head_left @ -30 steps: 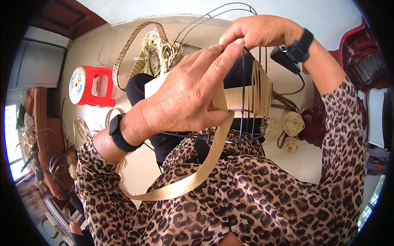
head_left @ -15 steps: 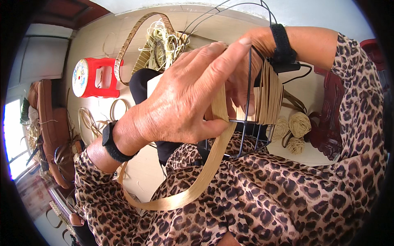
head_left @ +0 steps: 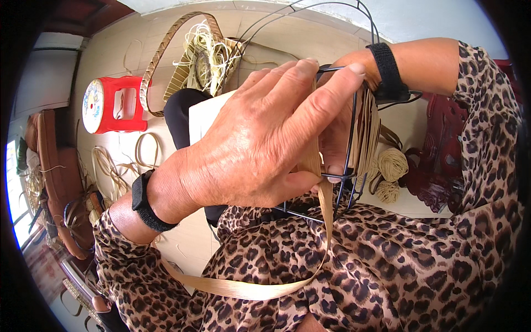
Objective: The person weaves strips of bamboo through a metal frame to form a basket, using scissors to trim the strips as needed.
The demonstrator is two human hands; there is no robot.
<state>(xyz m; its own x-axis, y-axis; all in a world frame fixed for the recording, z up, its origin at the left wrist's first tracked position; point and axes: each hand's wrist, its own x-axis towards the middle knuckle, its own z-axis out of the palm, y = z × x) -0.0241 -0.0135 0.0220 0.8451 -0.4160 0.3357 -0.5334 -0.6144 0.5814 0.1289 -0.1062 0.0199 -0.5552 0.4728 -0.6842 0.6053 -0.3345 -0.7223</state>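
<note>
My left hand (head_left: 249,138) reaches across a black wire basket frame (head_left: 349,138). Its long fingers lie over the top of the frame, and its thumb presses on a flat tan strip (head_left: 243,289) at a lower wire. From the thumb the strip drops in a wide loop over my lap to my left sleeve. Behind the left hand, my right hand (head_left: 337,138) is largely hidden; its fingers curl inside the frame, and one fingertip shows at the lower wire beside the strip. Tan strips (head_left: 365,138) wrap closely round the frame's right side.
Tall wire hoops (head_left: 310,6) rise from the frame. A handled basket (head_left: 180,72) with loose pale fibres stands beyond a red stool (head_left: 119,105). Strip coils (head_left: 113,169) lie on the floor. Balls of cord (head_left: 392,165) sit at right by dark carved wood (head_left: 437,160).
Both hands and the wire frame have shifted right in view, and the frame has turned slightly. The strip now falls more steeply from the thumb, and its loop hangs a little lower.
</note>
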